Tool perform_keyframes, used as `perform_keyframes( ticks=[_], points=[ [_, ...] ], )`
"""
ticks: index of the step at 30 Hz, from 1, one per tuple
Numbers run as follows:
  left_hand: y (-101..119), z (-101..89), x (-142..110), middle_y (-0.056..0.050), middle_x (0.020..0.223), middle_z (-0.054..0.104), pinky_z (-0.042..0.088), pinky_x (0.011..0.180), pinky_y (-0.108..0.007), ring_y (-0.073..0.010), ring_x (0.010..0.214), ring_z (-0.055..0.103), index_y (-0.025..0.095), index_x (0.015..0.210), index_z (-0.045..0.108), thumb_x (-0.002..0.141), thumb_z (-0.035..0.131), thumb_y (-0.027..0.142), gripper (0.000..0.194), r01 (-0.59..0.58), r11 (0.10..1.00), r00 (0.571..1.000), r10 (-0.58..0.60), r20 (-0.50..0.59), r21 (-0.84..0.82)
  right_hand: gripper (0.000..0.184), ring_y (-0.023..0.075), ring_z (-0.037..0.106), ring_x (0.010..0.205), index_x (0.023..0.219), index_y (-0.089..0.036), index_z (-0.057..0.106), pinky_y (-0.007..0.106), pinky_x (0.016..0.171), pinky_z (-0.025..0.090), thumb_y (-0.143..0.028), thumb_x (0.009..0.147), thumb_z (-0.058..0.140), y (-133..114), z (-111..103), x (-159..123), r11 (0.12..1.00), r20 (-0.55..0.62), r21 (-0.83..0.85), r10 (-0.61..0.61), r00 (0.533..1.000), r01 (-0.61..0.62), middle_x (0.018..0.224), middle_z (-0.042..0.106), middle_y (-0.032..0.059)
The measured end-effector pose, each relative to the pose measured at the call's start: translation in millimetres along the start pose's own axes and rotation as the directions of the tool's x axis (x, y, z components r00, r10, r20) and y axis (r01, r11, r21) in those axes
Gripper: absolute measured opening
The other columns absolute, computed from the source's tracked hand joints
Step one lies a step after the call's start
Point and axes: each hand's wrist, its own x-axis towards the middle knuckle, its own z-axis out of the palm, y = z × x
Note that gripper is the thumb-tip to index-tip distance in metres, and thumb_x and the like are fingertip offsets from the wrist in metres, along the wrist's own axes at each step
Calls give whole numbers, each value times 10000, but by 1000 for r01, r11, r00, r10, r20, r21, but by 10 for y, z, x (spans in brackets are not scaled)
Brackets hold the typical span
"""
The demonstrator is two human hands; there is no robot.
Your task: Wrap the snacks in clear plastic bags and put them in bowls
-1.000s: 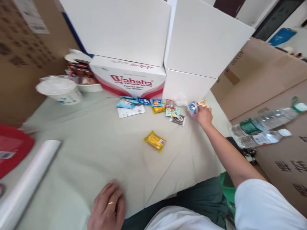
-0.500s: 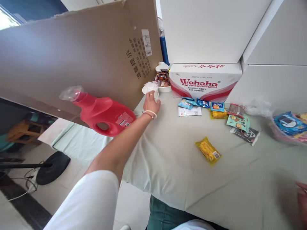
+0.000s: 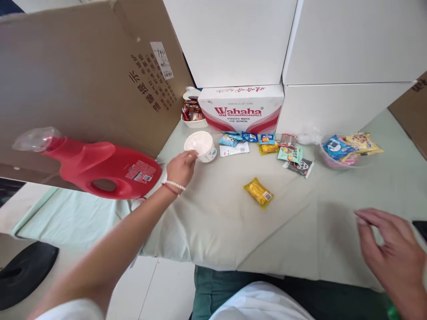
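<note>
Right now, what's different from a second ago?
Your left hand has taken hold of the white bowl by its rim; the bowl has moved right, in front of the Wahaha box. Your right hand has left the clear tub and hovers nearer you. The box, the yellow packet and the snack row stayed put.

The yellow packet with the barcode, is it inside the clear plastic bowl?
No, the yellow packet lies on the pale cloth, apart from the clear plastic bowl.
</note>
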Motion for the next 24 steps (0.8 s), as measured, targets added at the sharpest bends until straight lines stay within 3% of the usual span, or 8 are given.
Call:
perform_keyframes(
  ticks=[3, 6, 9, 11, 13, 14, 19, 24],
  points=[
    [641, -307, -744, -80, 1244, 764, 537, 840, -358, -244, 1076, 722, 244, 1202, 730, 1025, 515, 255, 279, -164, 986, 986, 163, 28, 8, 497, 358, 659, 1135, 1403, -517, 572, 608, 964, 530, -333, 942, 590, -605, 97, 249, 964, 55, 160, -222, 973, 211, 1179, 691, 85],
    [1209, -561, -1402, -61, 1221, 776, 539, 810, -329, -198, 1001, 733, 241, 1232, 706, 990, 536, 138, 314, -296, 955, 955, 295, -26, -16, 446, 296, 614, 1262, 1429, -346, 545, 525, 1055, 532, -305, 987, 578, -1205, 243, 404, 825, 212, 434, -484, 849, 362, 1371, 632, 110],
    [1551, -617, -1833, -71, 1236, 768, 553, 789, -328, -185, 961, 717, 219, 1224, 696, 964, 515, 67, 351, -337, 937, 941, 339, 9, -87, 289, 265, 634, 1245, 1282, -220, 627, 446, 1044, 556, -253, 1005, 554, -1677, 459, 430, 758, 492, 524, -642, 588, 388, 1366, 642, 141],
    [1658, -562, -1998, -68, 1249, 761, 575, 803, -345, -201, 983, 703, 219, 1212, 689, 948, 515, 49, 359, -326, 935, 943, 333, 25, -140, 226, 272, 691, 1132, 1169, -145, 670, 415, 960, 592, -150, 970, 562, -1875, 635, 401, 800, 722, 420, -581, 375, 429, 1258, 686, 176],
    [1700, -474, -2097, -82, 1297, 736, 596, 878, -363, -217, 1067, 690, 218, 1263, 653, 938, 521, 42, 394, -273, 935, 960, 281, 4, -226, 254, 285, 720, 1064, 1136, -95, 680, 392, 904, 606, -53, 923, 548, -1987, 796, 352, 809, 848, 315, -474, 236, 496, 1199, 701, 209],
    [1705, -428, -2131, -96, 1327, 717, 598, 927, -373, -222, 1125, 681, 218, 1329, 612, 938, 519, 43, 438, -227, 933, 972, 233, -15, -280, 294, 295, 723, 1067, 1163, -77, 674, 387, 899, 606, -27, 903, 546, -2024, 860, 325, 804, 870, 284, -445, 212, 522, 1212, 697, 229],
    [1648, -230, -2208, -136, 1440, 637, 613, 982, -393, -213, 1195, 699, 249, 1597, 304, 954, 488, 68, 693, -70, 888, 997, 48, -61, -453, 585, 350, 741, 1049, 1421, 4, 532, 414, 834, 626, -76, 850, 633, -2228, 1048, 259, 840, 930, 143, -295, 219, 523, 1192, 718, 281],
    [1525, -73, -2183, -161, 1419, 647, 624, 953, -387, -224, 1138, 732, 230, 1617, 278, 945, 513, 58, 733, -139, 895, 986, 84, -147, -423, 268, 364, 745, 1029, 1084, -87, 740, 452, 826, 619, -84, 825, 672, -2364, 1198, 340, 852, 972, 160, -223, 69, 499, 1087, 778, 185]
  ],
)
